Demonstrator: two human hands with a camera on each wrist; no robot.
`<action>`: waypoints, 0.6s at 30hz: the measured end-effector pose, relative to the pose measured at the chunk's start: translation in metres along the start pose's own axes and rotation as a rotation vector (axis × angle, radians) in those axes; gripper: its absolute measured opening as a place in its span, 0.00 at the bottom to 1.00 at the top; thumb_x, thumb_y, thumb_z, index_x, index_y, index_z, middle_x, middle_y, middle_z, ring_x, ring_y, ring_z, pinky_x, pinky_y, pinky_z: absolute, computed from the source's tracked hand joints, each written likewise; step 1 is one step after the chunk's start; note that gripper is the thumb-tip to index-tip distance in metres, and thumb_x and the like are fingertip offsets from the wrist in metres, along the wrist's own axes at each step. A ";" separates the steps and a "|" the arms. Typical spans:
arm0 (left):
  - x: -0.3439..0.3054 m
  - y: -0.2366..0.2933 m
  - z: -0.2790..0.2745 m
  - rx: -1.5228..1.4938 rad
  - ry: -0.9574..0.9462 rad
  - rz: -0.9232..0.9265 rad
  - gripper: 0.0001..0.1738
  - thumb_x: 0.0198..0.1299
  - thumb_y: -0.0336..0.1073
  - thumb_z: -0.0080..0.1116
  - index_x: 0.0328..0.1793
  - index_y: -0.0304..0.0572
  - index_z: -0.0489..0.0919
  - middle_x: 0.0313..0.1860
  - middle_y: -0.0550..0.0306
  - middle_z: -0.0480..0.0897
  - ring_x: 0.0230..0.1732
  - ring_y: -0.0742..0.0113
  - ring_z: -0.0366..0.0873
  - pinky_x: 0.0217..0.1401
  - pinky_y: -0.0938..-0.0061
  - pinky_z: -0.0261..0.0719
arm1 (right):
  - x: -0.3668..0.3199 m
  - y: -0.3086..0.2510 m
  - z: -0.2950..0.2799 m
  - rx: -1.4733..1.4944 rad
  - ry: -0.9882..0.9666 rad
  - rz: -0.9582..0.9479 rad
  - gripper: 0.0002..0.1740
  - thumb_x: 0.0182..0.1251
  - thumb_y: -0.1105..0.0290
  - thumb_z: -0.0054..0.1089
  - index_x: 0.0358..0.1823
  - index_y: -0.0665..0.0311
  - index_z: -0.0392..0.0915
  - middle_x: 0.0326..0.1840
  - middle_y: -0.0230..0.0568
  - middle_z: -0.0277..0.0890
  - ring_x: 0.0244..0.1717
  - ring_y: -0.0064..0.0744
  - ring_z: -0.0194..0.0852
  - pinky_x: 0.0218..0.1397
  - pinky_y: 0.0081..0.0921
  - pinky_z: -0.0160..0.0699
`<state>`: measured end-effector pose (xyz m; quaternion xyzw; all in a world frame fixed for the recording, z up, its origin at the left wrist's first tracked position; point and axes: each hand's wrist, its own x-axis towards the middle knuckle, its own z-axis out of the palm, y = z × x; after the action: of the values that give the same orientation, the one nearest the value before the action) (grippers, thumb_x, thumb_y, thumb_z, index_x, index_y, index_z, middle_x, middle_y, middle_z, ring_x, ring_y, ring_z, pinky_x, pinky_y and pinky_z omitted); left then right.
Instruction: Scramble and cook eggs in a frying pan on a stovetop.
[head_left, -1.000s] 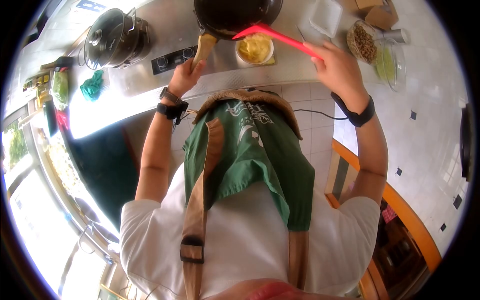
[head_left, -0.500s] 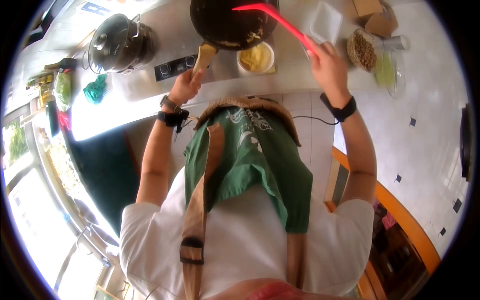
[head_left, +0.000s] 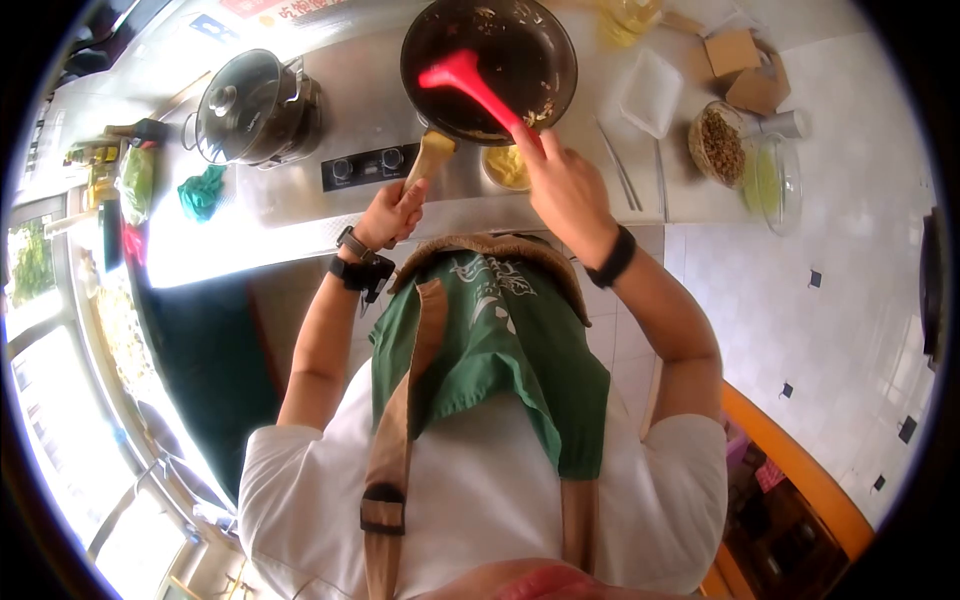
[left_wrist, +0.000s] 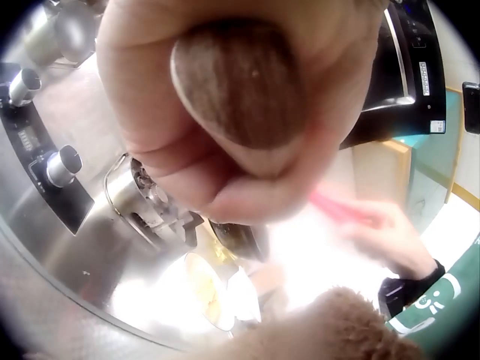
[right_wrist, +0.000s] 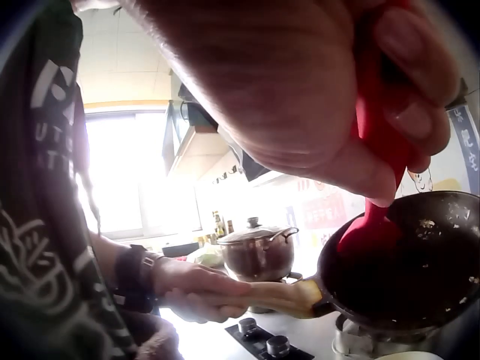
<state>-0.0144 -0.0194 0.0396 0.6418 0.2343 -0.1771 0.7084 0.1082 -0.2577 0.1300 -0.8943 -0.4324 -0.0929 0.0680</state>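
Note:
My left hand grips the wooden handle of a dark frying pan; the handle's butt end fills the left wrist view. The pan is tilted, its inside facing me in the head view, with small pale food bits stuck to it. In my right hand is a red spatula, its head over the left part of the pan's inside. A white bowl of yellow food stands just below the pan's near rim, partly hidden by the right hand.
A lidded pot stands left of the stove knobs. Right of the pan lie a white plastic tray and chopsticks. Farther right are a bowl of brown bits, a glass bowl and a cardboard box.
The spatula has gone from the pan's near rim above the bowl to the pan's left inside, as the right hand moved left and nearer. The pan shows lower and farther right in view.

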 end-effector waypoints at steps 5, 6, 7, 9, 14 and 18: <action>0.001 -0.008 0.002 -0.036 0.002 -0.010 0.24 0.69 0.57 0.49 0.32 0.43 0.66 0.17 0.68 0.64 0.10 0.82 0.57 0.11 0.83 0.55 | 0.012 0.004 0.007 -0.054 0.053 0.002 0.27 0.58 0.74 0.54 0.63 0.62 0.70 0.40 0.42 0.69 0.30 0.36 0.78 0.30 0.28 0.83; 0.001 -0.008 0.002 -0.029 -0.008 -0.005 0.24 0.69 0.57 0.48 0.32 0.43 0.66 0.17 0.68 0.64 0.10 0.82 0.57 0.11 0.83 0.55 | 0.023 0.009 0.016 -0.057 0.054 0.006 0.27 0.58 0.74 0.54 0.63 0.62 0.70 0.40 0.42 0.69 0.30 0.36 0.78 0.30 0.28 0.83; 0.002 -0.008 0.001 -0.025 -0.011 -0.001 0.24 0.69 0.57 0.48 0.32 0.43 0.66 0.17 0.68 0.64 0.10 0.82 0.57 0.11 0.83 0.55 | 0.033 0.014 0.024 -0.116 0.079 0.055 0.27 0.58 0.74 0.54 0.63 0.62 0.70 0.40 0.43 0.69 0.31 0.37 0.78 0.30 0.28 0.83; 0.000 -0.008 -0.001 -0.016 -0.036 0.022 0.25 0.69 0.57 0.48 0.32 0.43 0.67 0.17 0.68 0.64 0.10 0.82 0.57 0.11 0.83 0.55 | 0.040 0.021 0.016 -0.165 0.061 0.123 0.26 0.60 0.75 0.53 0.62 0.61 0.71 0.41 0.43 0.70 0.33 0.38 0.79 0.31 0.29 0.83; -0.004 -0.005 -0.011 0.026 -0.023 0.031 0.25 0.69 0.57 0.47 0.32 0.43 0.67 0.16 0.67 0.64 0.10 0.82 0.58 0.11 0.82 0.54 | -0.001 0.049 -0.004 -0.106 -0.071 0.222 0.28 0.57 0.77 0.53 0.62 0.58 0.70 0.39 0.43 0.71 0.27 0.41 0.78 0.29 0.35 0.81; 0.001 -0.010 -0.020 0.019 -0.028 0.011 0.25 0.70 0.57 0.47 0.31 0.43 0.66 0.16 0.67 0.64 0.10 0.81 0.58 0.10 0.82 0.54 | -0.010 0.052 -0.016 -0.112 0.000 0.201 0.30 0.56 0.76 0.56 0.63 0.54 0.70 0.39 0.41 0.71 0.27 0.41 0.78 0.30 0.33 0.80</action>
<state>-0.0214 -0.0008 0.0296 0.6474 0.2193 -0.1845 0.7062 0.1414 -0.3006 0.1408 -0.9356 -0.3347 -0.1095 0.0267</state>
